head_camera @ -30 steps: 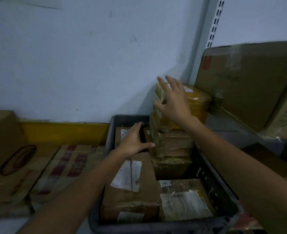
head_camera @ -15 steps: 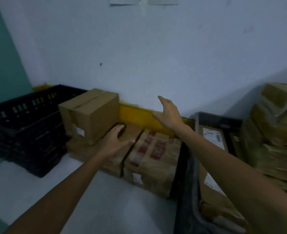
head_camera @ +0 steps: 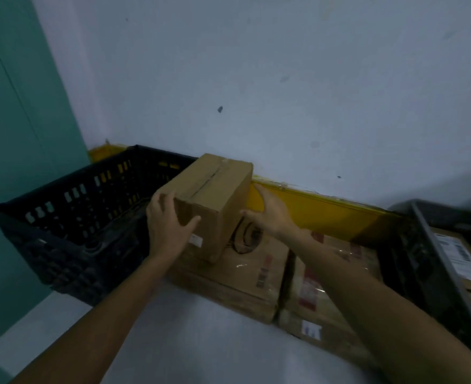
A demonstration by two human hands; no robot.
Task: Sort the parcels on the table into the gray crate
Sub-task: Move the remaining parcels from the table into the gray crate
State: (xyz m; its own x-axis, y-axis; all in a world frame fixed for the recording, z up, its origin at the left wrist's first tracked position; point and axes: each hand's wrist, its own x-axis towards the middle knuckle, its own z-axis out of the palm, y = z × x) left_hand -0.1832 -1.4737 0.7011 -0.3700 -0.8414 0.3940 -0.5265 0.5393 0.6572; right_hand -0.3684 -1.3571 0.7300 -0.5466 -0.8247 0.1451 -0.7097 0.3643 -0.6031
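the left hand (head_camera: 165, 225) grips the near left corner of a small brown box (head_camera: 209, 189), fingers curled over its edge, thumb on the front face. the right hand (head_camera: 270, 214) presses flat against the box's right side, its fingertips partly hidden behind it. the box rests on flat parcels (head_camera: 245, 273) on the table (head_camera: 187, 342), beside a black crate (head_camera: 76, 217). its small label is too blurred to read. the gray crate (head_camera: 449, 273) is cut off at the right edge, its contents barely visible.
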